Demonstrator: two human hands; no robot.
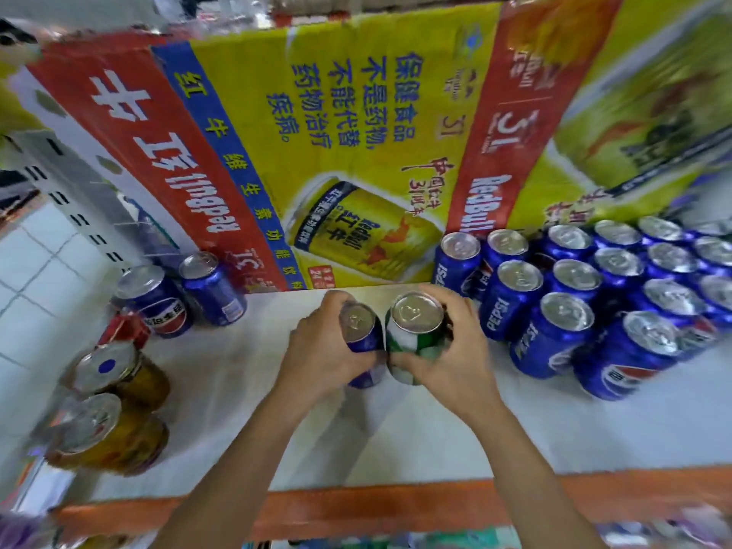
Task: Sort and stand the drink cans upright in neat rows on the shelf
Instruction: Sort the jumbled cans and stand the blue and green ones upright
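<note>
Landmark: the big yellow and red carton standing at the back of the shelf; every place below is given from it.
Left hand: just in front of the carton's lower edge, fingers clamped round a blue can from the outer side, so the can stays upright with its top showing.
Right hand: beside the left, also just in front of the carton, fingers clamped round a green can, likewise upright.
The two held cans: side by side, touching or nearly so; whether their bases rest on the shelf I cannot tell.
Why held so: gripping the sides keeps each can standing and lets both be carried together. As the colours differ, they probably belong in separate groups.
Blue block: to the right of the carton's front corner, many blue cans standing upright in close rows. The held blue one most likely joins its near edge.
Two loose blue cans: at the carton's left front corner, upright, apart from the block, so not yet sorted.
Gold cans: well to the left of the carton, near the shelf's front edge, blurred; they seem upright and bunched.
Bare shelf: the wide strip in front of the carton has room for a new row, perhaps for green cans.
Progress: the blue rows are largely built; the strays remain.
</note>
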